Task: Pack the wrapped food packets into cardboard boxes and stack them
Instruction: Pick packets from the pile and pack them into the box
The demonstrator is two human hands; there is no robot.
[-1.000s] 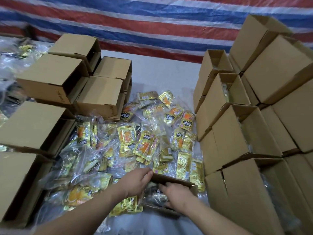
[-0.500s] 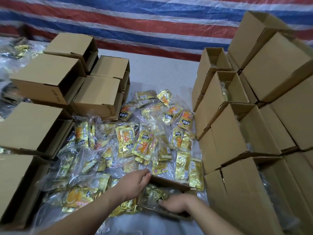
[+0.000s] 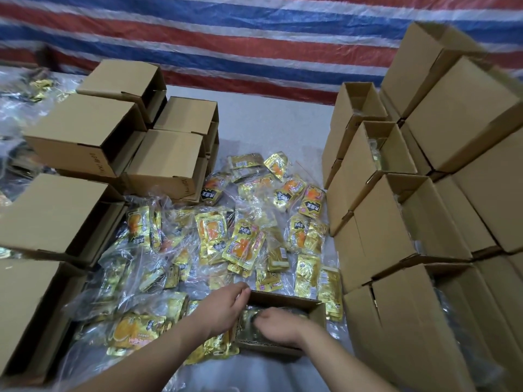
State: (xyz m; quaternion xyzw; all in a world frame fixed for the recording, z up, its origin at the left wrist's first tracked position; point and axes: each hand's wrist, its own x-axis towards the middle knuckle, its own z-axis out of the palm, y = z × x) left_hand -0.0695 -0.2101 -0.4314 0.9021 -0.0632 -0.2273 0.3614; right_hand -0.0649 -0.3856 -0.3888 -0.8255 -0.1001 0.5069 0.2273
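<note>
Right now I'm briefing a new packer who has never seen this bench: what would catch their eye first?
Probably the heap of gold food packets spread over the table's middle, walled in by cardboard boxes stacked on both sides. Nearest the camera, the left hand grips the rim of a small open box while the right hand reaches inside it.

Both bare forearms reach forward from the lower edge, converging toward the middle. The left hand (image 3: 225, 308) lies palm down, fingers stretched ahead and slightly bent. The right hand (image 3: 278, 326) sits lower and just beside it, palm down, fingers pointing left.
</note>
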